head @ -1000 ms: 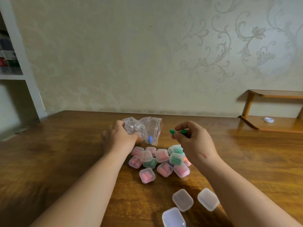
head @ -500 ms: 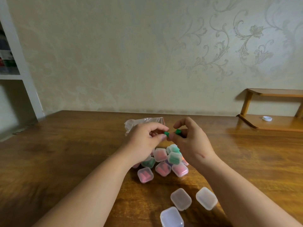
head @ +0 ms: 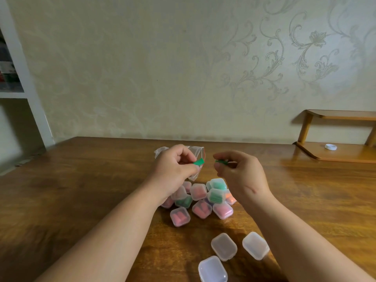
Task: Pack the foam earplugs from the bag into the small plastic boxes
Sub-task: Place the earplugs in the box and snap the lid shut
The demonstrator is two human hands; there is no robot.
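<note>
Left grip (head: 175,169) pinches a green earplug (head: 199,162) — right grip (head: 242,176) pinches a second green plug (head: 222,161), both above filled boxes (head: 198,192); bag (head: 196,150) behind, on table (head: 81,190).

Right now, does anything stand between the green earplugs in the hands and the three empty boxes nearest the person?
The filled boxes lie on the table between them, but the left hand and right hand hold the earplugs above those. The empty boxes look shut.

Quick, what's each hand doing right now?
Left hand: pinches a green earplug.
Right hand: pinches a second green earplug.
</note>
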